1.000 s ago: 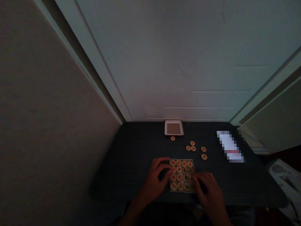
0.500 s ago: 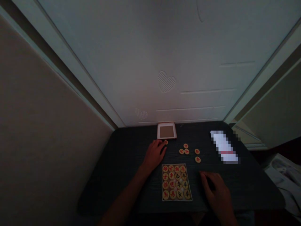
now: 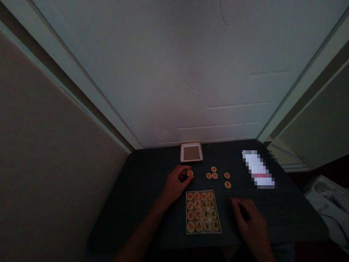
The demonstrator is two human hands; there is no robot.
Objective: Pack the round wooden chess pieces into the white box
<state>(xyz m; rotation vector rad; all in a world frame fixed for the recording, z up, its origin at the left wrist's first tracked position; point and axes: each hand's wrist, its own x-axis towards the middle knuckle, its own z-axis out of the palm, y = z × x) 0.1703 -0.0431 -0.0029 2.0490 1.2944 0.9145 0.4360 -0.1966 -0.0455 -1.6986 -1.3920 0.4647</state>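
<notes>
My left hand [image 3: 176, 182] holds a round wooden piece [image 3: 190, 173] with a red character between its thumb and fingers, above and left of a square tray [image 3: 187, 213]. Rows of round pieces with red or black characters fill the tray. My right hand [image 3: 251, 218] rests on the table right of the tray, its thumb and fingertips close together; whether anything is between them is hidden. Between the hands and farther back lie three grouped pieces [image 3: 213, 169] and two others, an upper one [image 3: 227, 175] and a lower one [image 3: 227, 185], all red-marked.
A white-framed box or lid [image 3: 191, 153] stands at the back of the dark table [image 3: 131, 203], against the pale wall panel [image 3: 152, 91]. A pixelated bright device [image 3: 259, 170] lies at the right. White items [image 3: 327, 203] sit beyond the table's right edge.
My left hand has drawn the piece back from the framed box, toward the tray, and its grip on it now shows clearly. My right hand has stayed in place. The view has shifted slightly.
</notes>
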